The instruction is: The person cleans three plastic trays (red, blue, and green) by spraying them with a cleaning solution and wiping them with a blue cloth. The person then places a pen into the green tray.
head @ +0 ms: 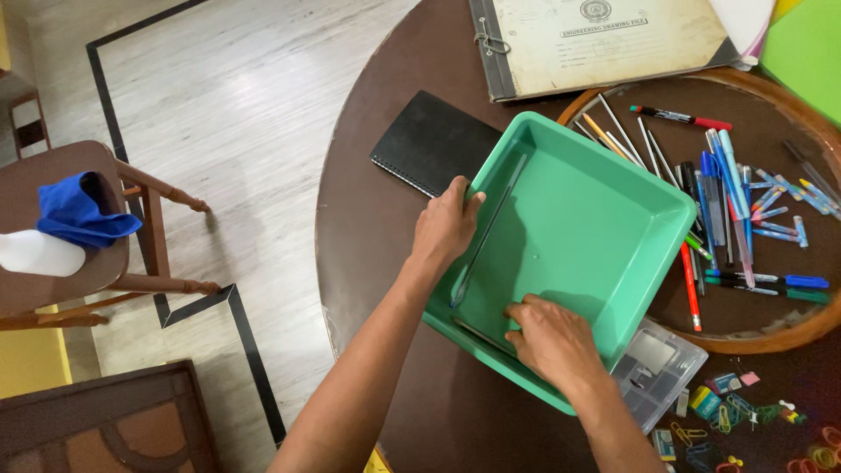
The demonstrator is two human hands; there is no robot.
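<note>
A green plastic tray (604, 188) lies on a round dark brown table (368, 254), tilted toward me. My left hand (445, 229) grips the tray's left rim, thumb inside. My right hand (552, 340) reaches into the tray at its near edge, fingers down on a dark pen (480, 335) lying along the bottom. A second thin pen (487, 235) rests inside along the left wall.
A black notebook (429, 142) lies left of the tray, a beige file folder (604, 39) behind it. Many pens (727, 210) lie in a round wooden tray (788, 328) at right. A clear plastic box (661, 368) and coloured clips (736, 412) lie nearby. A wooden chair (70, 263) with blue cloth stands left.
</note>
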